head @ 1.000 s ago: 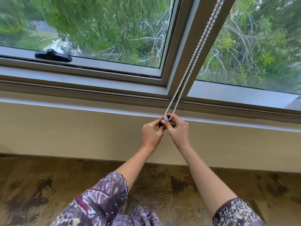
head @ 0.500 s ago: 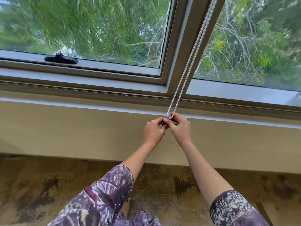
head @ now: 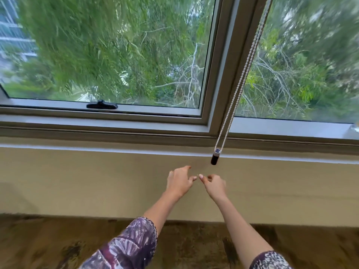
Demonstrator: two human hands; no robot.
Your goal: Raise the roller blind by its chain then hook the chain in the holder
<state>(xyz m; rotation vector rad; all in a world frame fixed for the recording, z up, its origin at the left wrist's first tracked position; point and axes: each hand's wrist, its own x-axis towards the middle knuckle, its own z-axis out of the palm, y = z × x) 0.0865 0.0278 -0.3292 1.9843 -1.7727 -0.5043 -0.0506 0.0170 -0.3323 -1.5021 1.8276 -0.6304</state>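
Observation:
A white bead chain (head: pixel 240 88) runs as a taut double strand down along the window's centre post. Its lower loop sits in a small dark holder (head: pixel 215 157) fixed on the wall just under the sill. My left hand (head: pixel 179 181) and my right hand (head: pixel 213 184) hover below and left of the holder, apart from it. Both hold nothing, with fingers loosely spread and fingertips nearly meeting. The roller blind itself is out of view above.
A black window latch (head: pixel 102 105) lies on the left sash's lower frame. Trees fill the glass. The beige wall (head: pixel 77 181) drops to a brown patterned floor (head: pixel 48 245). Patterned sleeves show at the bottom.
Both hands have let go of the chain and holder and dropped down and left, away from the wall. The holder now shows in full. The view has tilted upward.

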